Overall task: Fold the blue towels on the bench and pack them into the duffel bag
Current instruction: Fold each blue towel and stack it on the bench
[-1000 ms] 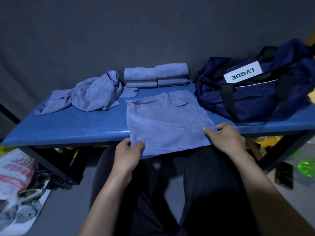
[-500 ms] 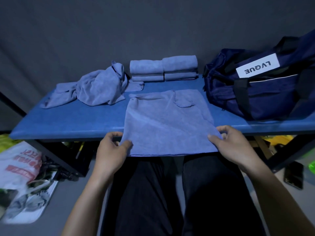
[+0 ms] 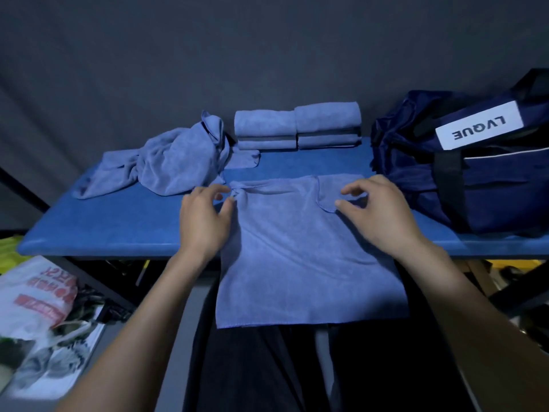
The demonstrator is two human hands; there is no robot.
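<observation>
Your left hand (image 3: 205,221) pinches the spread towel (image 3: 300,248) at its far left corner; right hand (image 3: 377,212) hovers, grip loose. Flatten the flipped corner before folding.

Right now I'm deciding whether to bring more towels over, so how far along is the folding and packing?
Done: two stacks of folded blue towels sit at the bench's back. In hand: a flat blue towel hangs over the bench's front edge, the left hand and right hand at its far corners. Left: a crumpled heap of blue towels is unfolded, and no towel visibly sits in the navy fabric duffel bag.
</observation>
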